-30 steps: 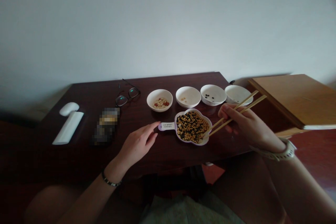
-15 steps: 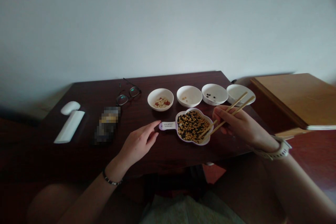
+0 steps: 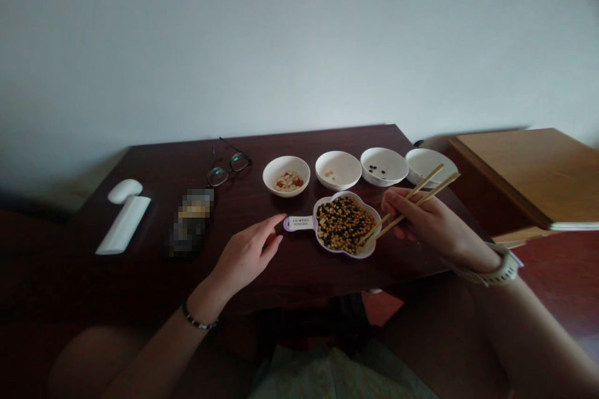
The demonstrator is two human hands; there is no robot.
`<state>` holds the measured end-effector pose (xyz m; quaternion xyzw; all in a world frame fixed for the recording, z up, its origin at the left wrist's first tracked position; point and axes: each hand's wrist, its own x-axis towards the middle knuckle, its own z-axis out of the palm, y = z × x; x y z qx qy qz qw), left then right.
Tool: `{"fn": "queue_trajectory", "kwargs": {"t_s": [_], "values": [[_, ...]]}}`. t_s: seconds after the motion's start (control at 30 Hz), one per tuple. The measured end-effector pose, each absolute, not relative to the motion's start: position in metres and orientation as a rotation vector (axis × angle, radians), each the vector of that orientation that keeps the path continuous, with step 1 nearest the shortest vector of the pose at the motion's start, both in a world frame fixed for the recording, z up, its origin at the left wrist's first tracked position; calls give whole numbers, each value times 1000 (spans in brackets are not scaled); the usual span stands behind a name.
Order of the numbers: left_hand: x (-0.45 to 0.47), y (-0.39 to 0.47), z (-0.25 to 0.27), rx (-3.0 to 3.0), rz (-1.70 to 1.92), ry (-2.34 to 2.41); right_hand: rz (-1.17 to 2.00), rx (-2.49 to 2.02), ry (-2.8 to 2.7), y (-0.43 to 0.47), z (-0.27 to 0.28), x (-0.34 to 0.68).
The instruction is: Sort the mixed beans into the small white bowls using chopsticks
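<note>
Right grip clasps pale wooden chopsticks, apparently picking inside a purple-rimmed, flower-shaped dish; next needs pinching; left grip, half-open, touches it.

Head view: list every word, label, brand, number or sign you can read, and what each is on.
No text can be read.
Handle of the flower-shaped dish: small dark print, too small and blurred to read.
Dark object near the glasses: pixelated, nothing legible.
</note>
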<state>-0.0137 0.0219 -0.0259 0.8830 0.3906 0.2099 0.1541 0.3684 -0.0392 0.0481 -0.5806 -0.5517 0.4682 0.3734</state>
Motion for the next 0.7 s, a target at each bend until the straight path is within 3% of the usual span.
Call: {"fn": "queue_trajectory", "kwargs": {"t_s": [0.4, 0.7], "values": [[-13, 21, -23, 2470, 578, 1130, 1063, -1438, -1196, -39, 60, 366], [2, 31, 12, 2005, 445, 1072, 948, -1040, -1006, 16, 87, 348]]}}
